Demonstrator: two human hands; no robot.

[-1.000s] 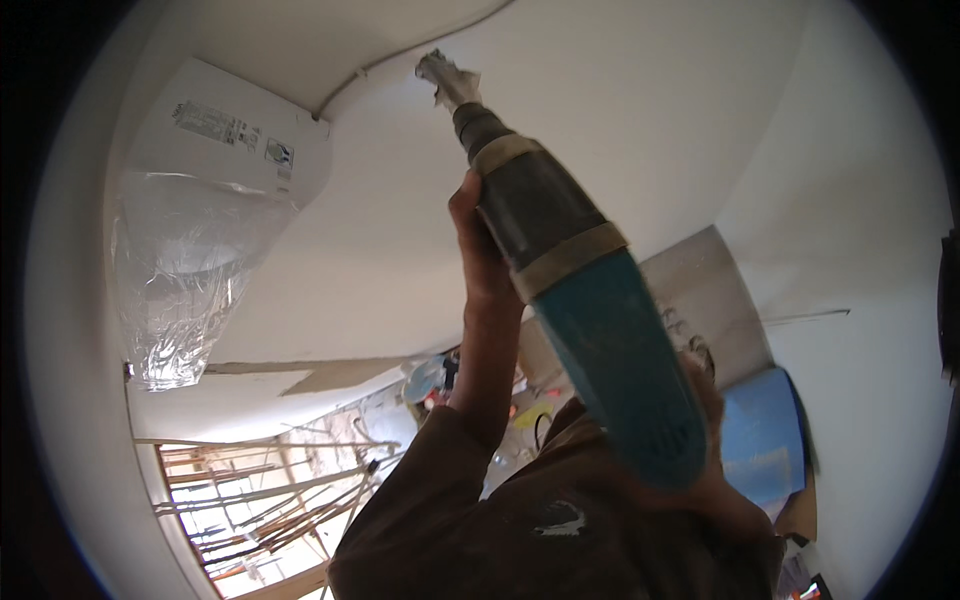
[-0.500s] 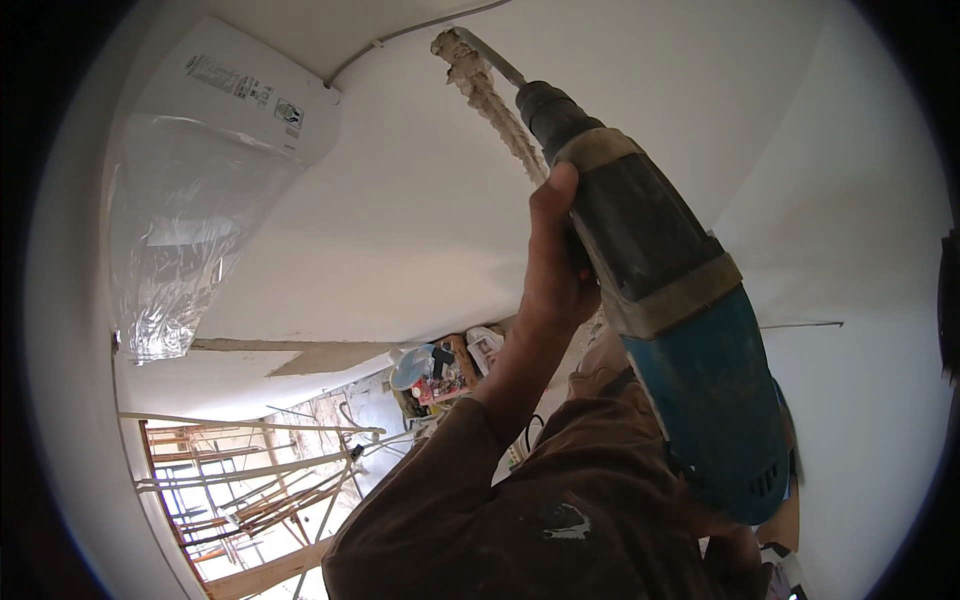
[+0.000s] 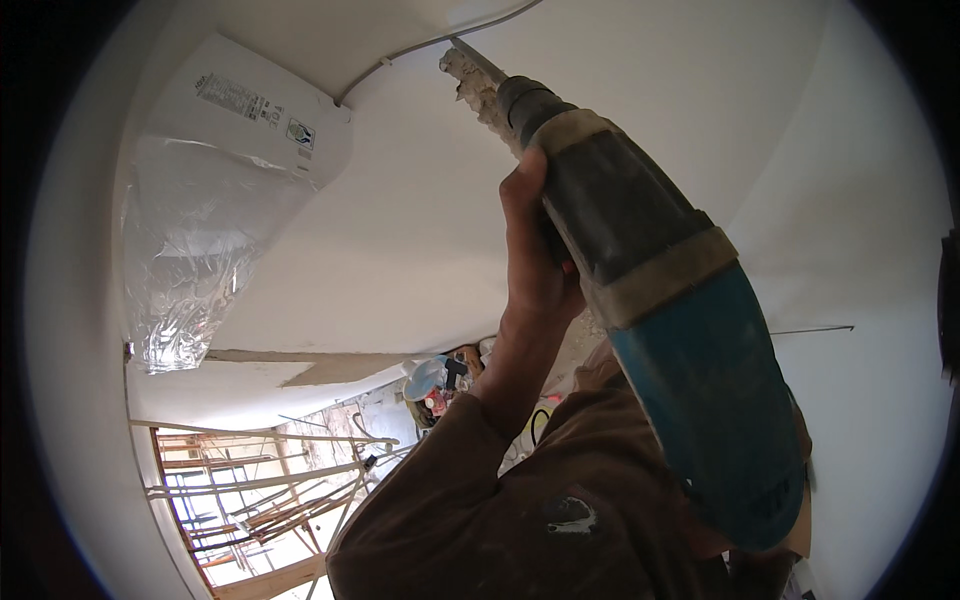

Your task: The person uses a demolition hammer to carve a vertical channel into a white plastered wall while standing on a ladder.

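Note:
A teal and dark grey rotary hammer (image 3: 640, 230), dusty and held at a slant, takes up the middle right. Its metal chisel bit (image 3: 480, 60) points up and left. The bit's tip is by the upper end of a rough chipped groove (image 3: 478, 95) in the white wall; whether it touches cannot be made out. My left hand (image 3: 535, 240) is closed round the front of the hammer, thumb along its side, fingers mostly hidden behind. Only a bit of skin of my right hand (image 3: 708, 543) shows by the hammer's rear end; its fingers are hidden.
A grey cable (image 3: 430, 42) runs along the top of the wall, close to the bit. A plastic-wrapped white wall unit (image 3: 230, 150) hangs at left. Below are a window opening with poles (image 3: 250, 490), a light blue tub (image 3: 425, 378) among clutter, and a thin rod (image 3: 815, 329) at right.
The hammer's front and my left hand have shifted left, so the hammer now covers the groove's lower part. The bit's tip is slightly lower in view. The whole background has moved slightly right and down.

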